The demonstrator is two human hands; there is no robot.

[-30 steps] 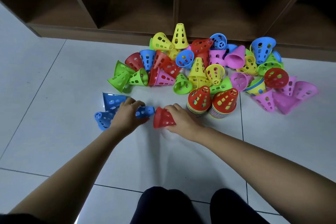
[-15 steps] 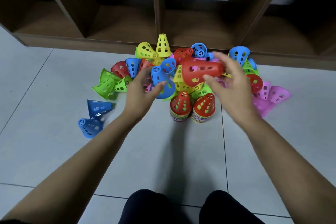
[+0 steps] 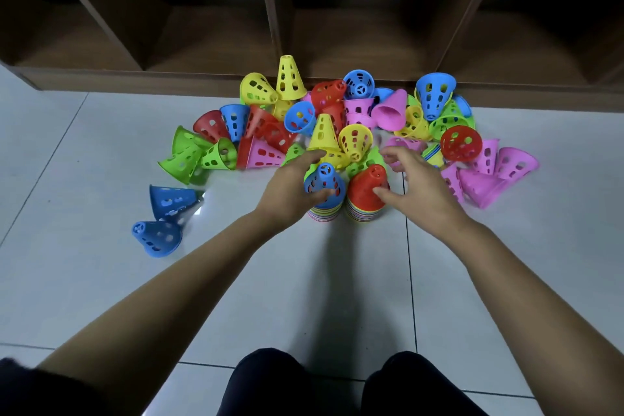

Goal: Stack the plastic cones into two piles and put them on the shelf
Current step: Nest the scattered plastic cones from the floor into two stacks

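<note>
Stacking was the step in hand. The left hand (image 3: 287, 189) had its grip clamped on a blue cone (image 3: 324, 182) seated atop the left pile (image 3: 322, 214). The right hand (image 3: 422, 189) hovered with its grip apart, thumb touching the red cone (image 3: 368, 184) that capped the right pile (image 3: 363, 213). Both piles stood on the floor (image 3: 101, 145) before the shelf (image 3: 219, 44), with many loose cones (image 3: 324, 132) behind them. Next, I judge, each hand should let go and fetch another cone, perhaps the blue strays (image 3: 170, 201) at left.
</note>
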